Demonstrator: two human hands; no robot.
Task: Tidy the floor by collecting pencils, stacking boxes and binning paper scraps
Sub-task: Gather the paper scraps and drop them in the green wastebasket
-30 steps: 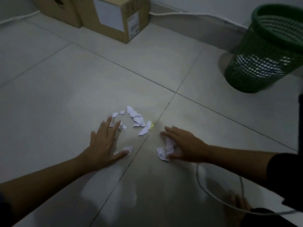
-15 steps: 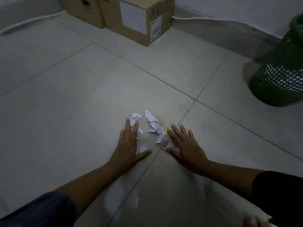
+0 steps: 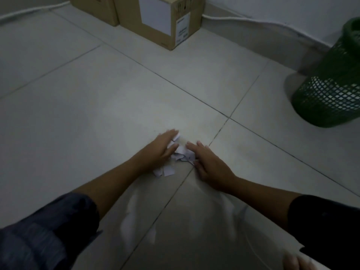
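Pale tiled floor (image 3: 97, 106) takes up pretty much the whole shot, with dark grout lines crossing it. Up at the far wall there's a cardboard box (image 3: 165, 22) with a white label panel on its face, and a second cardboard box (image 3: 97, 8) right beside it on the left, mostly cut off. Off to the right stands a green mesh wastebasket (image 3: 329, 88), well apart from the hands, with something pale showing through the mesh.

Then the two arms reaching in from below, dark sleeves pushed up. The left hand (image 3: 161, 149) lies flat-ish on the tile, fingers straight and together, its inner edge against the pile. The right hand (image 3: 208, 162) is flat too, fingers extended, touching the pile from the other side. Neither one has actually picked anything up as far as I can see.

The paper scraps (image 3: 182, 152) sit bunched up between the two hands, small white torn bits. A couple of loose scraps (image 3: 164, 171) lie just below the left hand, near its wrist.
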